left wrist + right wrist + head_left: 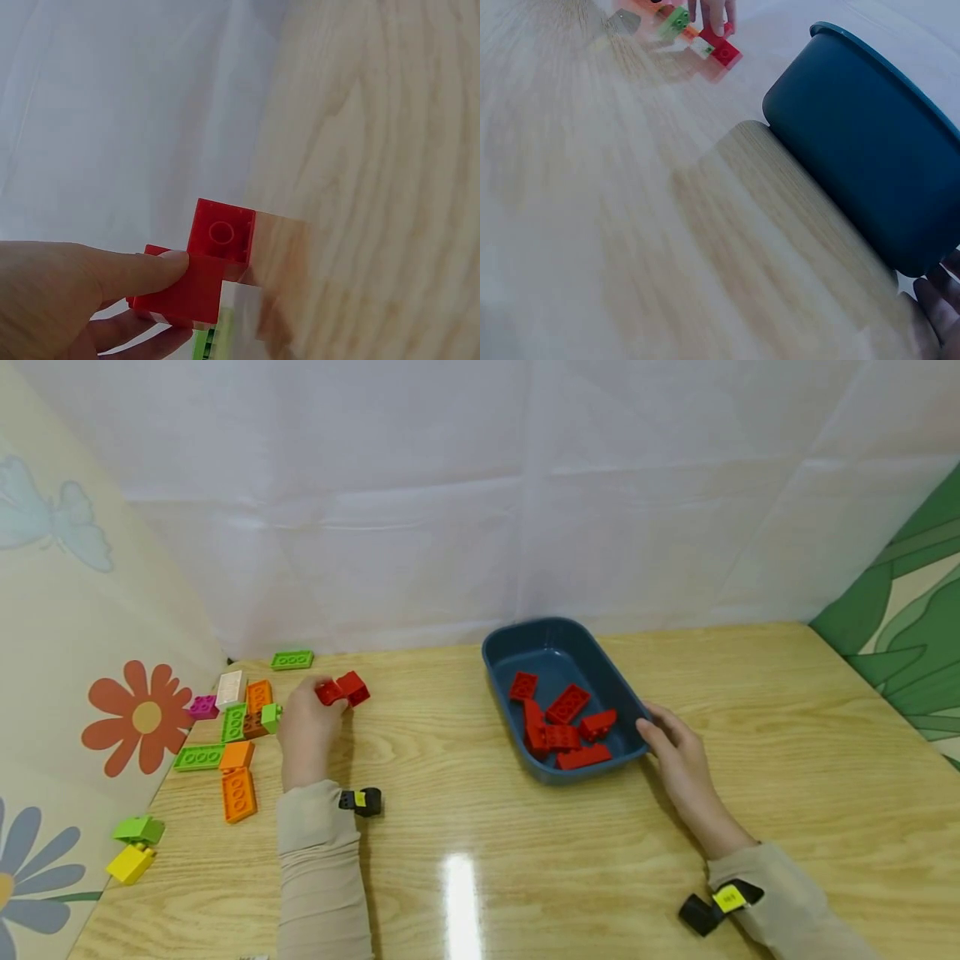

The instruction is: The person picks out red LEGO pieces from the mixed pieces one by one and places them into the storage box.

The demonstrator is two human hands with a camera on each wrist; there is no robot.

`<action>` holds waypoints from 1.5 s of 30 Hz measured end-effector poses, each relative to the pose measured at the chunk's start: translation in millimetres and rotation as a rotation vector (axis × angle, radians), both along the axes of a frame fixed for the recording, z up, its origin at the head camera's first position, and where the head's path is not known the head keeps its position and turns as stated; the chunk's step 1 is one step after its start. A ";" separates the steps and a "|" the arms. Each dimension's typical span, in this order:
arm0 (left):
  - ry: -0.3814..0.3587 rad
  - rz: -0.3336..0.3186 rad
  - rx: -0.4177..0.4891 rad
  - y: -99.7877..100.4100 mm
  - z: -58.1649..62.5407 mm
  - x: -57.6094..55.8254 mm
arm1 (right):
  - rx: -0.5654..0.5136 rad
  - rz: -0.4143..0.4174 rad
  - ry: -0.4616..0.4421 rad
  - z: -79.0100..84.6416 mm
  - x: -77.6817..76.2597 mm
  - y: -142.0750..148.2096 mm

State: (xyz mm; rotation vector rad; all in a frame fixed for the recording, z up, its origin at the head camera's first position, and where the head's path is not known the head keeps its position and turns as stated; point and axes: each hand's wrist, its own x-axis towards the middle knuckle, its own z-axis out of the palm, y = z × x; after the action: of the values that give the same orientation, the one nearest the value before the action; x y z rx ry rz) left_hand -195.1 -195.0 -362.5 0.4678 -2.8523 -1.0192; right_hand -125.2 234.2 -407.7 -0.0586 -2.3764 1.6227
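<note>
In the head view, my left hand [309,727] pinches red toy building bricks [352,688] over the left part of the table. The left wrist view shows my thumb on one red brick [184,292], and the hollow underside of another red brick [221,232] right against it. My right hand [678,760] grips the near right corner of a dark blue plastic bin [498,689], thumb at the rim and fingers along the outside. Several red bricks [567,703] lie loose inside the bin.
Left of my left hand lie several orange bricks [239,793], green bricks [198,757], a white brick [231,689] and a magenta brick [202,707]. A yellow brick [131,863] touches a green one near the left edge. White cloth [390,527] hangs behind the table.
</note>
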 end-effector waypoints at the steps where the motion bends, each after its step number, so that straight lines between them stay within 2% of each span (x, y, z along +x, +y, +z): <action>1: 0.003 0.000 0.004 -0.1 1.3 0.4 | 0.001 0.000 0.000 -0.1 -0.1 0.1; 7: 0.036 0.010 0.034 0.3 9.8 2.7 | 0.005 0.002 0.001 0.0 -0.3 0.1; 16: 0.124 0.016 -0.023 6.7 19.4 0.5 | 0.002 0.006 0.008 0.3 -0.5 0.0; 26: 0.206 -0.069 -0.119 31.2 28.8 -4.2 | 0.017 0.007 0.004 -0.5 -1.4 0.1; 38: 0.308 -0.139 -0.229 65.9 40.4 1.2 | 0.022 0.015 0.002 -1.2 -0.7 0.6; 45: 0.372 -0.242 -0.250 86.8 46.3 7.0 | 0.030 0.011 0.000 -1.5 -0.9 0.6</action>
State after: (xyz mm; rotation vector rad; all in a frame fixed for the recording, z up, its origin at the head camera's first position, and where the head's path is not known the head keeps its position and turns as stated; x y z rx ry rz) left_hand -188.1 -108.2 -316.2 -0.0829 -2.6799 -0.6734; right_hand -126.0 234.8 -409.2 -0.0393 -2.4047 1.5910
